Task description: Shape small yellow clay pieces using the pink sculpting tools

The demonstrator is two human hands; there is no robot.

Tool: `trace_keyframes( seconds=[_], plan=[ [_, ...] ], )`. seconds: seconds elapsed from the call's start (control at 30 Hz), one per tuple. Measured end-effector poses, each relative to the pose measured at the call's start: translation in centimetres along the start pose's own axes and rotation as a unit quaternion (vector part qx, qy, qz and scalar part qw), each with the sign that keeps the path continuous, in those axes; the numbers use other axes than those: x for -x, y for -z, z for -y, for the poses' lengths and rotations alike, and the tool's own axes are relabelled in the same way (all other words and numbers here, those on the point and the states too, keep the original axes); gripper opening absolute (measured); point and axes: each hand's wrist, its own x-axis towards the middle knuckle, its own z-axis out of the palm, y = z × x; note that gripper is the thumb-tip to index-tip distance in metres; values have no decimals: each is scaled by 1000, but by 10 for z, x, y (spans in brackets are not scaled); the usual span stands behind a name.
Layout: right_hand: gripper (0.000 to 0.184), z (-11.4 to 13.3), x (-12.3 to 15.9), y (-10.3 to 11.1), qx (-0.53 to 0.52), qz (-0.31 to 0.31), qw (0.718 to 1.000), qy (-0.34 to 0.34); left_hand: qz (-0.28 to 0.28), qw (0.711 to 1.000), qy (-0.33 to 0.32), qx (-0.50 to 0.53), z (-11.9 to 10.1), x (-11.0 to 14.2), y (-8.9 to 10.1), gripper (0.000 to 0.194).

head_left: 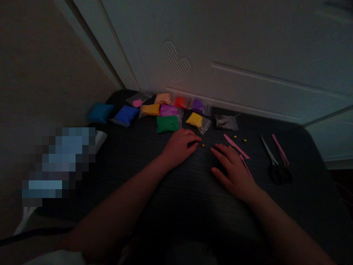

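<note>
Both my hands rest on a dark table [165,191] in dim light. My left hand [180,145] lies palm down with its fingers curled, the fingertips close to a tiny yellow crumb [203,145]. My right hand [231,167] lies flat with the fingers stretched out and apart, pointing towards the same crumb. It partly covers a pink modelling tool [246,165]. A second pink tool [236,146] lies just beyond its fingers. Two more yellow bits [239,138] sit further right.
Several small bags of coloured clay lie at the back: teal [100,112], blue [125,115], green [167,124], yellow [197,120], dark [226,121] and others. Scissors [274,165] and a pink tool [280,150] lie at right. A white door panel [220,55] stands behind.
</note>
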Motion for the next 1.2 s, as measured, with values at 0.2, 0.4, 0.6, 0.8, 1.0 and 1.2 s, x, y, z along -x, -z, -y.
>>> trace_keyframes(
  seconds=[0.2, 0.4, 0.6, 0.8, 1.0, 1.2],
  plan=[
    [48, 0, -1, 0, -45, -41, 998, -13, 10, 997, -37, -62, -3, 2, -2, 25],
    [47, 0, -1, -1, -49, -41, 998, -21, 30, 993, -61, -94, -11, 3, 2, 27],
    [46, -1, 0, -1, -46, -37, 998, -25, 56, 990, -83, -99, -13, 5, 6, 26],
    [45, -1, -1, -1, -47, -44, 998, -24, 67, 986, -77, -129, -16, 5, 5, 36],
    [44, -1, -2, -1, -44, -47, 998, -23, 68, 986, -98, -120, -16, 5, 9, 29],
    [44, -1, -2, 0, -43, -43, 998, -24, 74, 983, -85, -146, -19, 4, 7, 34]
  ],
)
